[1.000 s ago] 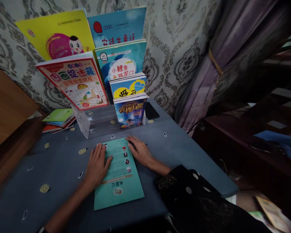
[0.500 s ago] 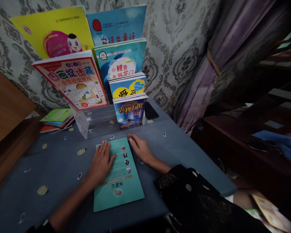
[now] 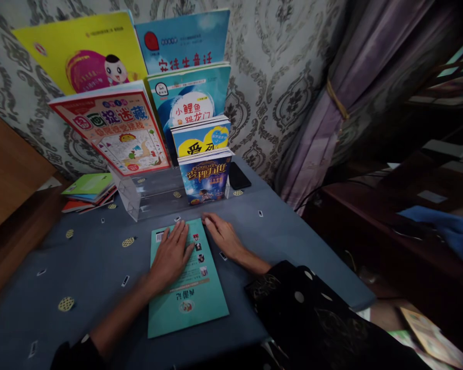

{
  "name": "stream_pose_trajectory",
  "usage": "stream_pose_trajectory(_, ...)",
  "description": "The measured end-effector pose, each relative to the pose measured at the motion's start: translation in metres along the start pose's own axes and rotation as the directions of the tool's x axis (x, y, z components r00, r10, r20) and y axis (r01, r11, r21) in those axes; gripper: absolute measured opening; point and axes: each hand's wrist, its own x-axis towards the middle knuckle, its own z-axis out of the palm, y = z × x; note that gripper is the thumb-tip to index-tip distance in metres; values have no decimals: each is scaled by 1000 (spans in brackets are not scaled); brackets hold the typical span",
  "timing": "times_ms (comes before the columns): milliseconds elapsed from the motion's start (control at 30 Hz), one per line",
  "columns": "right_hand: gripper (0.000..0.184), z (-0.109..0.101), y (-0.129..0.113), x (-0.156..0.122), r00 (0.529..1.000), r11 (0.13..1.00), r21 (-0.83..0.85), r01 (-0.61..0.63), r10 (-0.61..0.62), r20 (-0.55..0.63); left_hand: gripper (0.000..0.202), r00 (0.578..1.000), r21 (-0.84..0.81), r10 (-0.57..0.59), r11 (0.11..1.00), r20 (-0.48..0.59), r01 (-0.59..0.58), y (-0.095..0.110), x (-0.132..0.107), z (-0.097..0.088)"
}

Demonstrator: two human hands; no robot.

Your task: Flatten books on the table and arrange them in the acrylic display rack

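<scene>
A thin teal book (image 3: 185,298) lies flat on the blue-grey table (image 3: 81,267) in front of me, its cover upside down to me. My left hand (image 3: 172,253) lies flat on the upper middle of the cover, fingers stretched out. My right hand (image 3: 223,235) rests at the book's top right corner, fingers extended and touching its edge. Just beyond stands a clear stepped display rack (image 3: 150,192) with several picture books upright in it, the nearest a dark fantasy-cover book (image 3: 205,177).
A stack of thin books (image 3: 89,190) lies at the back left. A black phone (image 3: 238,175) lies right of the rack. Patterned wallpaper backs the table, a purple curtain (image 3: 332,103) hangs at the right, and dark shelves stand beyond the table's right edge.
My left hand has slid from the book's left edge up and right onto the middle of the cover. My right hand has barely shifted.
</scene>
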Motion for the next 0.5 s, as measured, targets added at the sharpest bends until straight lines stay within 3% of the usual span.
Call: stream_pose_trajectory(500, 39, -4, 6, 4, 1000, 993, 117, -8, 7, 10, 54, 987, -78, 145, 987, 64, -140, 15, 27, -4)
